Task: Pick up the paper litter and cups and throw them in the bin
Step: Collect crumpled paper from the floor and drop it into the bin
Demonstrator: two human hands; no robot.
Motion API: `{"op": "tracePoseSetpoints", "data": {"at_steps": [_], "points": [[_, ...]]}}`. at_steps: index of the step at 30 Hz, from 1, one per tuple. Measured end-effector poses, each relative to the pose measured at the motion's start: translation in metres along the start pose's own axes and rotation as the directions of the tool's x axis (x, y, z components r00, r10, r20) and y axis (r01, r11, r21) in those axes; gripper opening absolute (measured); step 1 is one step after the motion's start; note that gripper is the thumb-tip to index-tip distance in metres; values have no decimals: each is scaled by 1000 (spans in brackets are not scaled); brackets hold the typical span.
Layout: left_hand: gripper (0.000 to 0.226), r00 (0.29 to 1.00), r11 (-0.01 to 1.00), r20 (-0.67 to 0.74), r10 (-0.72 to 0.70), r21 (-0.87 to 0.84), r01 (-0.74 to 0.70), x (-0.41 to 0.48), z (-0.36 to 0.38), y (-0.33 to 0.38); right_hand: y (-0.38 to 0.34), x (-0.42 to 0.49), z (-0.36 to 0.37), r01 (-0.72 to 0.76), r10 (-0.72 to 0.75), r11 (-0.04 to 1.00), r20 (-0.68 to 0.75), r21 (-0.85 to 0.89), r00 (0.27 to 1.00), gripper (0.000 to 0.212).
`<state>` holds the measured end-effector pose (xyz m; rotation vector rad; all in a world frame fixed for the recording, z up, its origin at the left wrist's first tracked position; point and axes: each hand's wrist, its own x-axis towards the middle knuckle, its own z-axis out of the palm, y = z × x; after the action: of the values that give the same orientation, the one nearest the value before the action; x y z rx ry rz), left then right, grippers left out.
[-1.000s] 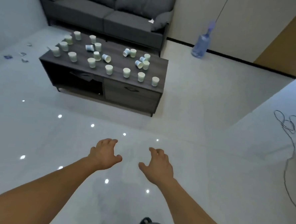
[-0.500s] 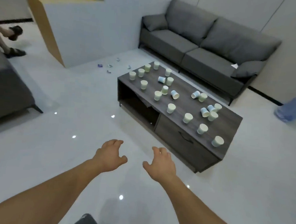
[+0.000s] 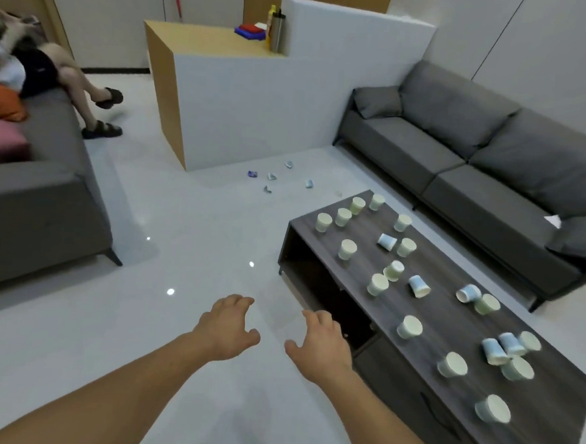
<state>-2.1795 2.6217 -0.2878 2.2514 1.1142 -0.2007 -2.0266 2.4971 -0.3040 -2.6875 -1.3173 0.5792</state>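
Observation:
Several pale green and blue paper cups [image 3: 409, 326] stand or lie tipped over on the dark wooden coffee table [image 3: 451, 310] at the right. Small scraps of paper litter [image 3: 271, 177] lie on the white floor beyond the table, near the white counter. My left hand [image 3: 227, 327] and my right hand [image 3: 322, 343] hover over the floor in front of me, fingers loosely spread, holding nothing. My right hand is just left of the table's near edge. No bin is in view.
A grey sofa [image 3: 477, 154] runs along the right wall behind the table. Another grey sofa [image 3: 40, 185] at the left has a person [image 3: 54, 70] sitting on it. A white and wood counter [image 3: 245, 81] stands at the back.
The view has swung left and come closer to the table. The counter, the left sofa and the seated person have come into view. Both hands stay empty in front of me.

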Motion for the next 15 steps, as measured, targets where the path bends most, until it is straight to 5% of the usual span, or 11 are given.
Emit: {"op": "tracePoseSetpoints", "data": {"at_steps": [15], "points": [[73,998,998,-21,-57,30,57,301,-176,-31,-93,345,-82,79,-81,995,39,68,996,73]]}}
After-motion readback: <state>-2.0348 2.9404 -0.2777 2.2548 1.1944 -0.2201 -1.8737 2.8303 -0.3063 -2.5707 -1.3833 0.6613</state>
